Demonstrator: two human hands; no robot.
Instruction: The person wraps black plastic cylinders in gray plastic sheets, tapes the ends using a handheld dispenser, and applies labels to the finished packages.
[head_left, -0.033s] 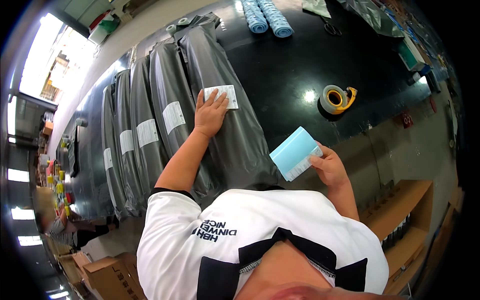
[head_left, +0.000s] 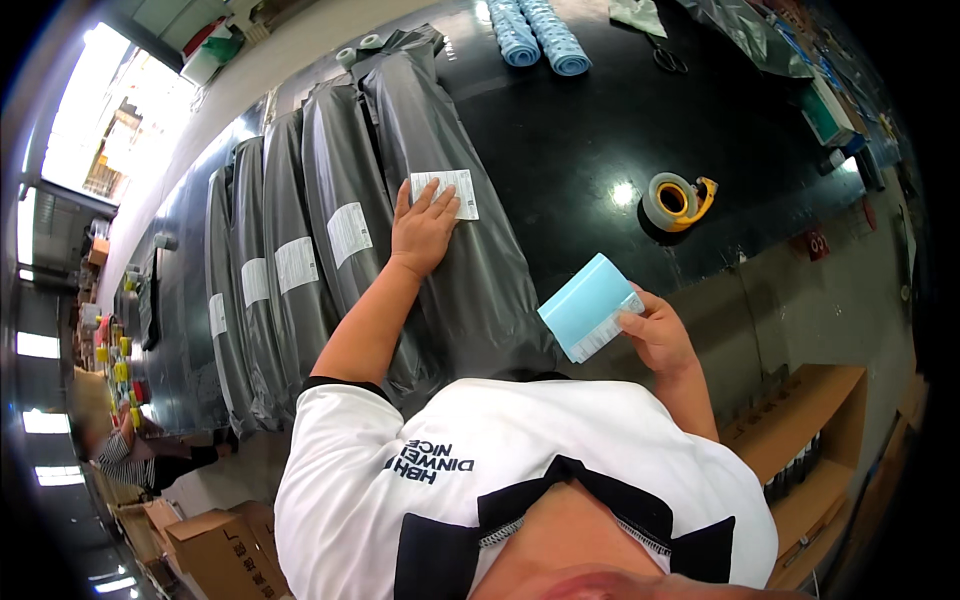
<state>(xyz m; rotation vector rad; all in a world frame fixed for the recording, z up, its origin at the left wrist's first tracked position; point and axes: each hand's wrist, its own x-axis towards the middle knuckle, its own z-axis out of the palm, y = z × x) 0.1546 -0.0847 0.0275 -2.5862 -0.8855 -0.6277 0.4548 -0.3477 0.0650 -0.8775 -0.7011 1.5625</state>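
My left hand (head_left: 421, 240) lies with fingers spread on a white printed label (head_left: 462, 196), which sits on a long grey plastic-wrapped package (head_left: 470, 265). Several similar packages (head_left: 335, 180) lie side by side to its left, each bearing a white label (head_left: 349, 234). In my right hand (head_left: 660, 333) is a light-blue sheet of label backing (head_left: 588, 303), pinched at its right edge between thumb and fingers; a printed white strip runs along its lower side. That sheet is held in front of the table's near edge, apart from the package.
A yellow tape dispenser with a roll of tape (head_left: 672, 203) stands on the black table (head_left: 570, 140). Two blue patterned rolls (head_left: 542, 40) and black scissors (head_left: 668, 60) lie at the far side. An open cardboard box (head_left: 800, 420) is below right. Another person (head_left: 135, 460) is at the far left.
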